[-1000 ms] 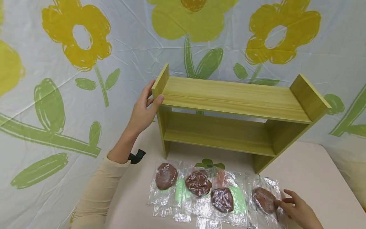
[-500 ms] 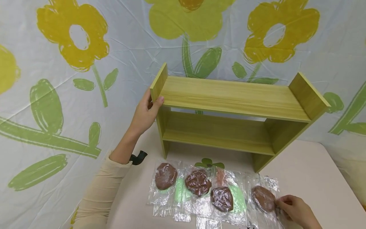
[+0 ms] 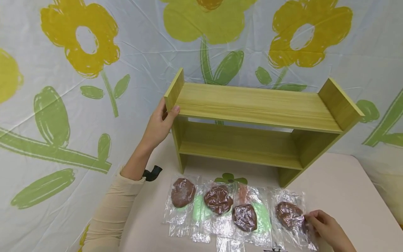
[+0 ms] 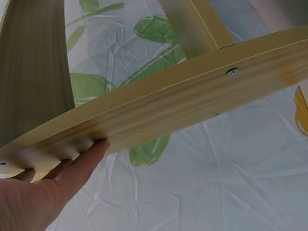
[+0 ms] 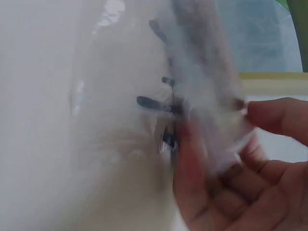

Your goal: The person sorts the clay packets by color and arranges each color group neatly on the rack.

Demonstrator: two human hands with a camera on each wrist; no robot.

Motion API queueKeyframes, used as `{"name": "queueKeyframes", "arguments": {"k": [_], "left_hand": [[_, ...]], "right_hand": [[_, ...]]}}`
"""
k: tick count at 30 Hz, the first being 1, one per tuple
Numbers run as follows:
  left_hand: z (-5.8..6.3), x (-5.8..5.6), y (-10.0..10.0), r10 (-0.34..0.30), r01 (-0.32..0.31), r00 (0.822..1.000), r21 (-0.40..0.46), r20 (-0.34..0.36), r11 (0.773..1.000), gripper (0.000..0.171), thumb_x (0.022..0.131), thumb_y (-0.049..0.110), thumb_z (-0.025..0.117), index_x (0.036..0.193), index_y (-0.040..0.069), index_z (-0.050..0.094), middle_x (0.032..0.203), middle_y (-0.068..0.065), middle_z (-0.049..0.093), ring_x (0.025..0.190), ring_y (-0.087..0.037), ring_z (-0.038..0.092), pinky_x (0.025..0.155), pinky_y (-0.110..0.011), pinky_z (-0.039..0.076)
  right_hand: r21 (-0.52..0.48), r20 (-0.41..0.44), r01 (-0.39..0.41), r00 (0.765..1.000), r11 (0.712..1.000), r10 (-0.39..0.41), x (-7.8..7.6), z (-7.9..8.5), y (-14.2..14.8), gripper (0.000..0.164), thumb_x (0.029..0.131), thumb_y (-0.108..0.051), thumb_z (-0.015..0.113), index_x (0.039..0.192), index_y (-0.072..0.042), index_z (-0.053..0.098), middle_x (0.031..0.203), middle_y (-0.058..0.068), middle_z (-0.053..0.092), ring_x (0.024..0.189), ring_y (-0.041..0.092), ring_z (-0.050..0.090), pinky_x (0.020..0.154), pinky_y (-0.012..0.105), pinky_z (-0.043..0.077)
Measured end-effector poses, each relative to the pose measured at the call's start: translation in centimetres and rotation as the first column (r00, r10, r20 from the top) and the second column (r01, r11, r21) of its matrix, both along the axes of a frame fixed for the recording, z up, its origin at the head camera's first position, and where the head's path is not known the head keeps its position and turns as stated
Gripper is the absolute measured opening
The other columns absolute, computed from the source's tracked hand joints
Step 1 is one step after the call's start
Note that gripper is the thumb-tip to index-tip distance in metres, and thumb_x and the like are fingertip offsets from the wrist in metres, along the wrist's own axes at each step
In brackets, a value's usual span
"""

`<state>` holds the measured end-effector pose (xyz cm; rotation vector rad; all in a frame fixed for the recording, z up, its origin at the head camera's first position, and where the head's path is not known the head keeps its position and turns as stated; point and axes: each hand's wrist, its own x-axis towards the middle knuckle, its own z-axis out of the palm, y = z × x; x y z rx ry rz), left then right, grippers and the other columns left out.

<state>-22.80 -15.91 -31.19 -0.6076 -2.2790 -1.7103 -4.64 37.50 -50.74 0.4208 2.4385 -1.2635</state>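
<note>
A two-tier wooden shelf [image 3: 258, 106] stands at the back of the table. My left hand [image 3: 155, 127] grips its left side panel, thumb over the front edge by the upper board. In the left wrist view, the fingers of that hand [image 4: 43, 197] lie against the panel's outer face [image 4: 168, 106]. At the front right, my right hand [image 3: 327, 227] pinches the right edge of a clear plastic bag with a flat brown lump [image 3: 289, 215] inside. The right wrist view shows the bag [image 5: 207, 82] blurred and raised between thumb and fingers of the hand [image 5: 269, 187].
Several clear bags lie in an overlapping row before the shelf, holding brown lumps [image 3: 183, 192] and green pieces [image 3: 262, 220]. A black curved object [image 3: 153, 173] sits beside the left forearm. A flower-printed cloth [image 3: 141, 63] hangs behind the table [image 3: 349, 189].
My right fingers have closed on the rightmost bag's edge, and the bag has tilted with its lump shifted slightly up. The left hand keeps its grip on the shelf.
</note>
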Motion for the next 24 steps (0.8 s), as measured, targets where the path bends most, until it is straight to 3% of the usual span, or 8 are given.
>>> {"name": "queueKeyframes", "arguments": {"k": [3, 9, 14, 16, 20, 24], "left_hand": [[0.02, 0.03, 0.03, -0.002, 0.002, 1.0, 0.002, -0.002, 1.0, 0.055, 0.104, 0.042, 0.053, 0.152, 0.023, 0.037, 0.138, -0.007, 0.049, 0.127, -0.023, 0.05, 0.103, -0.049, 0.042], [0.07, 0.12, 0.15, -0.006, 0.006, 1.0, 0.007, -0.001, 1.0, 0.053, 0.104, 0.04, 0.053, 0.152, 0.022, 0.037, 0.138, -0.007, 0.049, 0.128, -0.022, 0.049, 0.103, -0.049, 0.04], [0.19, 0.18, 0.28, -0.011, 0.011, 1.0, 0.002, -0.004, 1.0, 0.052, 0.106, 0.034, 0.051, 0.154, 0.021, 0.035, 0.139, -0.01, 0.048, 0.13, -0.024, 0.047, 0.106, -0.05, 0.037], [0.24, 0.18, 0.28, -0.01, 0.01, 1.0, -0.001, -0.005, 1.0, 0.052, 0.106, 0.032, 0.051, 0.154, 0.021, 0.034, 0.139, -0.011, 0.047, 0.13, -0.024, 0.046, 0.106, -0.051, 0.037], [0.21, 0.22, 0.25, -0.009, 0.009, 1.0, 0.003, -0.008, 1.0, 0.052, 0.106, 0.035, 0.05, 0.154, 0.022, 0.035, 0.136, -0.009, 0.048, 0.128, -0.023, 0.048, 0.105, -0.051, 0.038], [0.21, 0.33, 0.25, -0.008, 0.008, 1.0, 0.003, -0.008, 1.0, 0.051, 0.106, 0.037, 0.051, 0.153, 0.023, 0.036, 0.134, -0.007, 0.049, 0.126, -0.021, 0.048, 0.104, -0.051, 0.039]], "right_hand": [[-0.104, 0.029, 0.058, 0.998, 0.993, -0.055, -0.08, 0.0, 0.04, 0.034, 0.109, -0.027, 0.046, 0.11, 0.006, 0.053, 0.103, 0.006, 0.057, 0.088, 0.011, 0.055, 0.076, 0.031, 0.053], [-0.288, 0.082, 0.154, 0.987, 0.945, -0.136, 0.3, -0.04, -0.08, 0.026, 0.109, -0.022, 0.045, 0.117, 0.002, 0.049, 0.105, 0.002, 0.056, 0.088, 0.012, 0.056, 0.076, 0.033, 0.052], [-0.326, 0.119, 0.165, 0.984, 0.931, -0.133, 0.3, -0.11, -0.15, 0.06, 0.105, -0.031, 0.056, 0.143, 0.006, 0.028, 0.112, 0.006, 0.062, 0.096, 0.017, 0.063, 0.08, 0.038, 0.054], [-0.339, 0.119, 0.152, 0.986, 0.928, -0.118, 0.28, -0.18, -0.07, 0.067, 0.105, -0.031, 0.056, 0.148, 0.009, 0.023, 0.115, 0.007, 0.063, 0.099, 0.016, 0.064, 0.083, 0.039, 0.054], [-0.398, 0.124, 0.167, 0.984, 0.902, -0.127, 0.45, -0.16, 0.05, 0.053, 0.105, -0.027, 0.056, 0.14, 0.009, 0.04, 0.112, 0.002, 0.064, 0.098, 0.014, 0.064, 0.084, 0.036, 0.054], [-0.453, 0.126, 0.198, 0.979, 0.869, -0.157, 0.59, 0.13, 0.0, 0.029, 0.104, -0.023, 0.058, 0.125, -0.003, 0.058, 0.108, -0.003, 0.064, 0.096, 0.013, 0.063, 0.083, 0.034, 0.055]]}}
